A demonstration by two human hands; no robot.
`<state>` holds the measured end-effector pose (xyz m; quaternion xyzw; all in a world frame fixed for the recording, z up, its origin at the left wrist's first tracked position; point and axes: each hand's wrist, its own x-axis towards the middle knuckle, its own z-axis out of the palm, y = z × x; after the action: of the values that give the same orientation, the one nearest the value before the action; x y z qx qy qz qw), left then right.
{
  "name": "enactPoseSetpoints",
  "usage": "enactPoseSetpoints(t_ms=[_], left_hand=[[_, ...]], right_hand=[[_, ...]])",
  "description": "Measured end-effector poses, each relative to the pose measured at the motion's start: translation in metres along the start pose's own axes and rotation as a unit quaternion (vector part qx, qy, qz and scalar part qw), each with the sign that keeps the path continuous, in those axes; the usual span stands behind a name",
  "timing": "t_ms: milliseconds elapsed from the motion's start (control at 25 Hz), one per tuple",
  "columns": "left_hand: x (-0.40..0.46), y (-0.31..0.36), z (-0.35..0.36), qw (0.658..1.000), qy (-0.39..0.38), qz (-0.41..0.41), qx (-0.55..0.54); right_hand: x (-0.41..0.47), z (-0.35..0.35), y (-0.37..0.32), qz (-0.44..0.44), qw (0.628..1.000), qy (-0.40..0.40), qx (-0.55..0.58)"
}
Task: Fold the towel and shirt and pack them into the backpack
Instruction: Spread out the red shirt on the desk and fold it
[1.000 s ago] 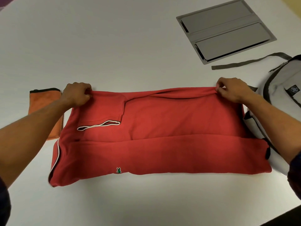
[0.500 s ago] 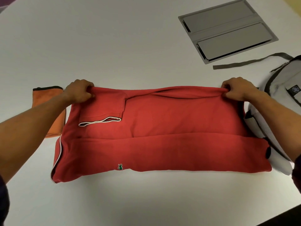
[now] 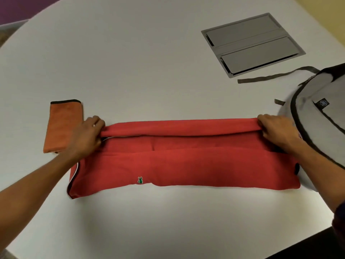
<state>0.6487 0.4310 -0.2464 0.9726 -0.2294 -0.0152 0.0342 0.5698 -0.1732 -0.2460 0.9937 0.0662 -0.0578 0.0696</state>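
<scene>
Orange towel (image 3: 62, 127) is lying folded on the white table (image 3: 149, 62), left of the work. Red polo shirt (image 3: 184, 157) is lying mid-fold as a long band; left hand (image 3: 87, 135) and right hand (image 3: 276, 130) are each pinching its far edge, which is arching over toward the person. Grey backpack (image 3: 321, 113) is sitting at right, touching the shirt's end. Packing is not yet begun; shirt needs further folds.

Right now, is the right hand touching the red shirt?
Touching. The head view shows the right hand pinching the far folded edge of the red shirt at its right end, fingers curled over the fabric.
</scene>
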Motion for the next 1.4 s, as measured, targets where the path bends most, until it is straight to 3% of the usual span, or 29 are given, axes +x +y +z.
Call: enactPoseSetpoints(t_ms=[120, 240, 640, 800, 880, 1000, 1240, 1401], left_hand=[[-0.024, 0.003, 0.016, 0.999, -0.028, 0.021, 0.021], [-0.033, -0.001, 0.019, 1.0, -0.016, 0.009, 0.012], [-0.03, -0.009, 0.021, 0.986, -0.159, 0.02, 0.037], [-0.02, 0.009, 0.015, 0.994, -0.098, -0.042, 0.005], [-0.019, 0.023, 0.024, 0.995, -0.095, -0.039, -0.015], [-0.026, 0.033, 0.046, 0.982, -0.179, -0.05, -0.039], [-0.028, 0.006, 0.058, 0.972, -0.199, -0.122, -0.034], [-0.03, -0.015, 0.055, 0.968, -0.201, -0.146, -0.037]], right_hand=[[-0.013, 0.003, -0.008, -0.001, 0.999, -0.031, 0.045], [-0.024, 0.002, -0.007, 0.001, 0.998, -0.005, 0.055], [-0.015, 0.0, -0.012, 0.041, 0.98, -0.193, 0.021], [-0.011, 0.0, -0.013, 0.042, 0.998, -0.041, 0.029], [-0.017, 0.014, -0.023, 0.064, 0.992, -0.1, 0.044], [-0.021, 0.038, -0.037, 0.11, 0.974, -0.187, 0.059], [-0.027, 0.033, -0.027, 0.211, 0.965, -0.157, -0.002], [-0.029, 0.034, -0.025, 0.186, 0.975, -0.124, 0.014]])
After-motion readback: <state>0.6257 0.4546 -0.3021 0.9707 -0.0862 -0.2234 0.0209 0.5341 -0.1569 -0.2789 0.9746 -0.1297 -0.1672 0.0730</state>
